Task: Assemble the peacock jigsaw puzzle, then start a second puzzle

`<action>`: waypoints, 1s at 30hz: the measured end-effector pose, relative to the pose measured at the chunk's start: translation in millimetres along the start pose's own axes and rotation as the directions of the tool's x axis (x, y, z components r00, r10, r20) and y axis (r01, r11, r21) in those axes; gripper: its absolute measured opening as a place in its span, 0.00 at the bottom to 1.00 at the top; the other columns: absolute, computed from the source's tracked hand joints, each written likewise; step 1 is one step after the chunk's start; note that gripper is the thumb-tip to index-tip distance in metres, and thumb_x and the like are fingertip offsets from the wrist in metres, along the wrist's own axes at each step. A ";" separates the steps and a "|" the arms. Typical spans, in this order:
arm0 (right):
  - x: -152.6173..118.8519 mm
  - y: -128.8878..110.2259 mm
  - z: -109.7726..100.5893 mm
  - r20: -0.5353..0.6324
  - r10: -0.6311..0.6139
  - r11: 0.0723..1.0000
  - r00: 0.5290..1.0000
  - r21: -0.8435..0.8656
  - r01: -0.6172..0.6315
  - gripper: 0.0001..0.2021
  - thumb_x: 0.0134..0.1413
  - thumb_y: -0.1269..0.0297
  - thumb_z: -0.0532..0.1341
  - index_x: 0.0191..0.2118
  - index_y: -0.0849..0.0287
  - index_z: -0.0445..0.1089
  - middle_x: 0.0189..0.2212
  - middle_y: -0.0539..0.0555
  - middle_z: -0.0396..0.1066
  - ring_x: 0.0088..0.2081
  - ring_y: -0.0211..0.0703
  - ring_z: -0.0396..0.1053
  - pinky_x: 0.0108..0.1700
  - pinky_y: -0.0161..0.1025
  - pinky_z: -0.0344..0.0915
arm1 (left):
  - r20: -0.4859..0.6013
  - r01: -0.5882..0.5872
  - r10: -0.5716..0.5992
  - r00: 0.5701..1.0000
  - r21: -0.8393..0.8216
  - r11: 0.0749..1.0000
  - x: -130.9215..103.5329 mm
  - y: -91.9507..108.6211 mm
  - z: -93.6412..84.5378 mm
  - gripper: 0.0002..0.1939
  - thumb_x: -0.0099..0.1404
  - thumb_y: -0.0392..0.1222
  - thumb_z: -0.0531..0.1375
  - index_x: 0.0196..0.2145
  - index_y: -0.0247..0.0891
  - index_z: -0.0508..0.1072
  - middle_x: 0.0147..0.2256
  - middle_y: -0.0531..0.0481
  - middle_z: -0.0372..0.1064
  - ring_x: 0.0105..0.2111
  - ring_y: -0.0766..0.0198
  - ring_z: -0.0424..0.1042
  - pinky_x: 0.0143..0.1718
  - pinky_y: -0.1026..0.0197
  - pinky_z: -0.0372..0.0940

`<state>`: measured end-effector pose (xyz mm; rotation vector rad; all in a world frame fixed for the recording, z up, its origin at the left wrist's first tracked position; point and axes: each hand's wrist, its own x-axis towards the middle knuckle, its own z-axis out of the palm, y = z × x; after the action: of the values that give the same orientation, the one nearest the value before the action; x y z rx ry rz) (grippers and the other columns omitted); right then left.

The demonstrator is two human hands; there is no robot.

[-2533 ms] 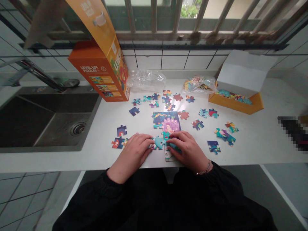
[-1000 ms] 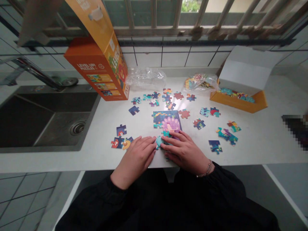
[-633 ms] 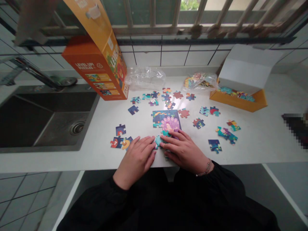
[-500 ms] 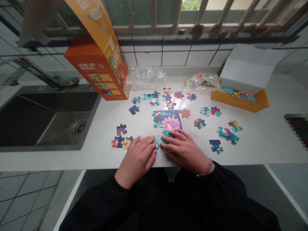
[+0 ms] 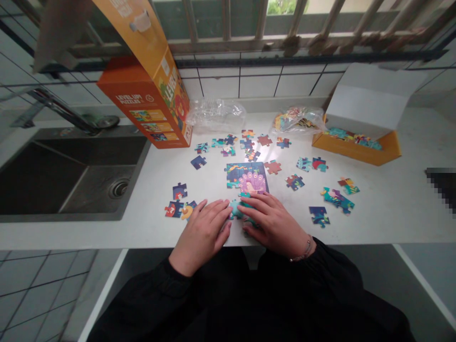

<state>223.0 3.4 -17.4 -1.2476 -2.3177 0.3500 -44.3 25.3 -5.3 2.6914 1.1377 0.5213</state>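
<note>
The joined part of a jigsaw puzzle (image 5: 252, 183), showing a pink-purple peacock on dark blue, lies in front of me on the counter. Below it is a teal puzzle piece (image 5: 235, 209) between my two hands. My left hand (image 5: 204, 232) rests with fingers stretched out, its fingertips at the left edge of that piece. My right hand (image 5: 272, 219) is open and lies over the lower right of the joined part, hiding some pieces there. Its fingertips touch teal pieces. Just left of my left hand are a few pieces with orange figures (image 5: 174, 209), partly covered by it.
Loose puzzle pieces (image 5: 295, 182) lie scattered around. An orange puzzle box (image 5: 146, 109) stands at the back left beside the sink (image 5: 121, 209). Clear plastic wrapping (image 5: 217, 114), a bag of pieces (image 5: 298, 119) and an opened yellow box (image 5: 356, 151) with pieces sit along the back.
The view has shifted slightly. My right fingers have moved a little on the teal pieces; my left hand stays nearly in place.
</note>
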 end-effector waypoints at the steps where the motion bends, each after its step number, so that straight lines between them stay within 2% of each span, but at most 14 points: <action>1: 0.0 0.4 -0.3 -0.023 0.011 1.000 1.000 0.026 -0.011 0.28 0.70 0.58 0.66 0.71 0.50 0.67 0.69 0.60 0.69 0.71 0.60 0.64 0.73 0.66 0.62 | -0.025 0.012 -0.012 1.000 0.003 1.000 -0.5 0.5 -0.6 0.23 0.76 0.39 0.60 0.67 0.43 0.69 0.69 0.38 0.68 0.68 0.46 0.69 0.72 0.35 0.60; 3: 0.3 0.7 -1.1 -0.058 0.031 0.998 0.998 0.055 -0.028 0.33 0.69 0.57 0.66 0.75 0.52 0.61 0.71 0.63 0.66 0.71 0.60 0.63 0.72 0.65 0.64 | -0.086 0.041 -0.040 0.995 0.014 0.999 -1.8 1.1 -1.3 0.26 0.75 0.40 0.62 0.68 0.42 0.67 0.71 0.35 0.64 0.70 0.43 0.66 0.71 0.35 0.62; 4: 0.5 0.5 -1.6 -0.062 0.034 0.998 0.998 0.052 -0.031 0.33 0.69 0.56 0.67 0.75 0.52 0.61 0.72 0.63 0.65 0.72 0.60 0.63 0.72 0.65 0.64 | -0.104 0.047 -0.044 0.994 0.020 0.999 -2.4 1.2 -1.4 0.26 0.75 0.41 0.63 0.68 0.42 0.68 0.71 0.35 0.65 0.69 0.43 0.67 0.71 0.35 0.62; 9: 1.7 -1.5 -4.1 0.009 0.013 1.000 1.000 -0.016 -0.013 0.20 0.68 0.55 0.68 0.63 0.44 0.75 0.68 0.57 0.69 0.71 0.61 0.61 0.72 0.67 0.63 | -0.051 0.021 -0.019 0.999 0.030 0.999 -2.0 0.9 -0.3 0.14 0.76 0.41 0.62 0.57 0.43 0.76 0.57 0.43 0.79 0.58 0.50 0.77 0.70 0.37 0.61; 17: 4.6 -4.6 -2.4 -0.004 0.031 0.999 1.000 -0.040 -0.031 0.14 0.71 0.59 0.66 0.59 0.45 0.78 0.64 0.57 0.72 0.68 0.59 0.64 0.72 0.66 0.64 | -0.088 0.035 -0.031 0.996 0.035 0.999 0.9 5.5 0.7 0.13 0.78 0.38 0.59 0.56 0.42 0.77 0.55 0.44 0.80 0.56 0.51 0.78 0.68 0.38 0.62; 20: 5.3 -3.9 -3.6 -0.021 0.025 1.000 0.999 -0.016 -0.026 0.14 0.71 0.58 0.66 0.59 0.45 0.77 0.65 0.57 0.71 0.68 0.59 0.64 0.72 0.66 0.64 | -0.080 0.059 -0.058 0.995 0.016 0.998 8.0 9.2 -4.2 0.10 0.78 0.39 0.59 0.52 0.42 0.78 0.51 0.45 0.82 0.53 0.51 0.79 0.65 0.38 0.65; 24: 5.4 -0.7 -8.1 -0.149 0.083 0.995 0.985 0.069 -0.073 0.17 0.71 0.58 0.66 0.61 0.49 0.75 0.66 0.61 0.69 0.69 0.60 0.63 0.71 0.64 0.66 | -0.075 0.113 -0.113 0.991 -0.001 0.994 41.8 6.1 -18.4 0.11 0.78 0.42 0.58 0.51 0.40 0.78 0.49 0.42 0.80 0.50 0.50 0.78 0.56 0.44 0.71; 27: 5.2 1.5 -10.2 -0.224 0.142 0.984 0.964 0.136 -0.113 0.17 0.71 0.59 0.65 0.61 0.50 0.74 0.63 0.61 0.71 0.67 0.59 0.66 0.69 0.63 0.68 | -0.059 0.138 -0.134 0.989 0.074 0.988 87.9 -6.6 -25.8 0.15 0.78 0.43 0.56 0.55 0.36 0.77 0.51 0.37 0.79 0.54 0.46 0.76 0.60 0.44 0.70; 30: 5.1 2.5 -9.8 -0.224 0.151 0.981 0.963 0.154 -0.118 0.15 0.71 0.60 0.65 0.60 0.50 0.74 0.62 0.61 0.72 0.66 0.59 0.67 0.68 0.63 0.69 | -0.004 0.287 -0.292 0.956 0.191 0.938 140.5 -24.5 -22.6 0.20 0.77 0.47 0.57 0.53 0.28 0.78 0.50 0.31 0.78 0.54 0.41 0.76 0.60 0.43 0.68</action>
<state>227.5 9.0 -8.7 -1.3048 -1.9805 0.3813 21.8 143.9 43.6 2.6012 1.6175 0.3457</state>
